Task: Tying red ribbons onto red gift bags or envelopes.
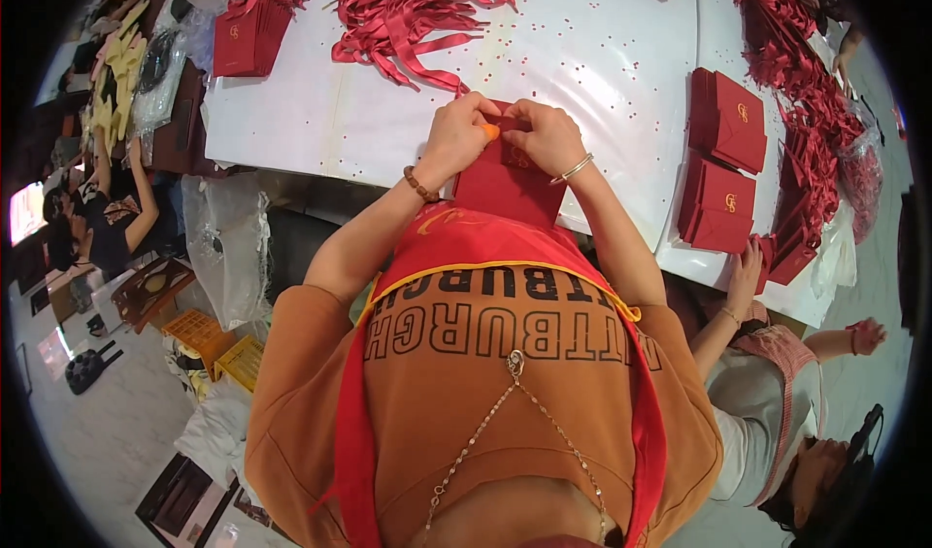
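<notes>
Red paper bag (507, 187) at the white table (602, 53) edge, its top pinched by left hand (456, 138) and right hand (549, 136).

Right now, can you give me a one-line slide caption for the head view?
Both hands, left hand and right hand, pinch the top of a red paper bag at a white table beside red ribbons.

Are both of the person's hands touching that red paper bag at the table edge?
Touching. The head view shows the left hand and right hand both pinching the top edge of the red bag, fingers pressed on it.
</notes>
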`<state>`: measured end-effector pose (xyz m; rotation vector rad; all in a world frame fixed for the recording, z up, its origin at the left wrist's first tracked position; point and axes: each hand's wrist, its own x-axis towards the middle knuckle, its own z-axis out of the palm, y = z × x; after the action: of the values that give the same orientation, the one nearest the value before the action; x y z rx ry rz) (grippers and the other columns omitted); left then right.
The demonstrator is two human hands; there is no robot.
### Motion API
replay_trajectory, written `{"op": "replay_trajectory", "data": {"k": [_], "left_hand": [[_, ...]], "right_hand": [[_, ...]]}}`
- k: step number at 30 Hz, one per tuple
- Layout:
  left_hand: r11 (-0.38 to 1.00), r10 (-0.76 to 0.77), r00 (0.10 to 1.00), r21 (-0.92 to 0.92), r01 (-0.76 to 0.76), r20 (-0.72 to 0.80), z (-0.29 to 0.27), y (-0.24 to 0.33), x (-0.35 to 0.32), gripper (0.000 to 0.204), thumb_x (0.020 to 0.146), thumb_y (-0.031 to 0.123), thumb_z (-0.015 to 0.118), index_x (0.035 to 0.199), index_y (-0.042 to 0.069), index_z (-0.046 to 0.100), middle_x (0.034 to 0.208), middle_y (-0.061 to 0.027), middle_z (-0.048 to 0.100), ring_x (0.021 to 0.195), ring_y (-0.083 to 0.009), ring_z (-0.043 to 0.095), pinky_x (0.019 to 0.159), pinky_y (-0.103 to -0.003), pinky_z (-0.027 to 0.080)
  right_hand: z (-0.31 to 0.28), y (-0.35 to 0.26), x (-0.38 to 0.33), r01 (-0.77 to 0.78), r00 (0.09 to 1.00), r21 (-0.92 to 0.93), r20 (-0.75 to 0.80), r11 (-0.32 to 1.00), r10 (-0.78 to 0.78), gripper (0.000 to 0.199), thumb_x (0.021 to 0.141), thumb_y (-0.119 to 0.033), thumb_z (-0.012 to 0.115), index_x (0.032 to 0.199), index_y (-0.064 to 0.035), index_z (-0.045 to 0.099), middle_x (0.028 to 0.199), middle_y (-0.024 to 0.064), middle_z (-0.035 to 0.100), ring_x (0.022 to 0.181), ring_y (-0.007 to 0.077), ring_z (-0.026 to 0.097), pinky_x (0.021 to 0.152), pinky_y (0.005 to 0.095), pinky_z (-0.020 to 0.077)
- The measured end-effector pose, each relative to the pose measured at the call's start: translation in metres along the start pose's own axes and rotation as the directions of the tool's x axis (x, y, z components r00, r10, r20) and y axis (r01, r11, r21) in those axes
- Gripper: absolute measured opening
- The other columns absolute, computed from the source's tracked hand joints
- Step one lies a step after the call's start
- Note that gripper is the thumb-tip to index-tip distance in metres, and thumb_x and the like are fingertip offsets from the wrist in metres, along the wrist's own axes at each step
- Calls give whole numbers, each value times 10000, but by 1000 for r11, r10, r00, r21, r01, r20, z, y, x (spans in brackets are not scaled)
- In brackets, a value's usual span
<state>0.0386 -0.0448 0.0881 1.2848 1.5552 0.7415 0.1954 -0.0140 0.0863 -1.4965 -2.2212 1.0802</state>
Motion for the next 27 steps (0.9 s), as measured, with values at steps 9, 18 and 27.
{"op": "replay_trajectory", "data": {"k": [9,18,27], "left_hand": [[964,237,968,146,-224,-84,7,6,-5,238,723,-22,572,956,24,551,588,-43,535,538,-110,500,505,-236,386],[960,216,976,179,-218,28,2,7,1,277,728,-15,561,997,37,519,588,-43,535,539,-115,499,519,-248,390],[999,48,995,-26,-46,91,-8,5,4,286,698,7,558,982,20,530,609,-63,570,555,-137,531,524,-270,408]], "right_hand": [[1,24,3,-78,992,378,122,923,35,338,695,-214,663,1012,-106,621,793,110,642,741,248,610,678,342,458],[-1,18,2,-80,992,351,122,933,39,346,701,-217,666,1023,-98,618,843,112,643,769,245,609,708,335,458],[-2,7,-2,-41,996,215,88,976,23,324,708,-221,649,1008,-106,612,816,122,640,775,273,612,694,369,464]]}}
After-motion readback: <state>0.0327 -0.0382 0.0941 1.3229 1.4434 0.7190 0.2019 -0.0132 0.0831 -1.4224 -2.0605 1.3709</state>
